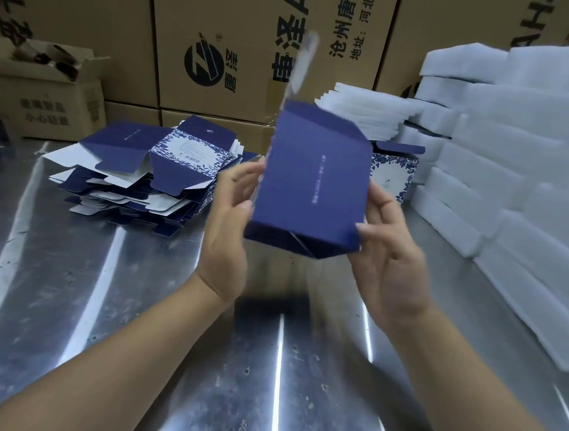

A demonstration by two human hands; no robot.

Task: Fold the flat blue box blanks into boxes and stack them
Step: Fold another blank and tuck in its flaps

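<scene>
A dark blue box point(313, 180) is held upright in the air above the metal table point(129, 322). Its bottom flaps are folded in and a blurred flap sticks up at the top. My left hand point(230, 224) grips its left side with thumb and fingers. My right hand point(390, 248) holds its right side, thumb on the front lower corner. A messy pile of flat blue box blanks point(149, 172) lies on the table at the left. One folded blue-and-white patterned box point(393, 173) stands behind the held box at the right.
White foam sheets point(520, 174) are stacked high along the right side. A smaller foam stack point(364, 115) sits behind the held box. Large brown cartons point(223, 38) form a wall at the back. An open carton point(43, 91) stands at the back left.
</scene>
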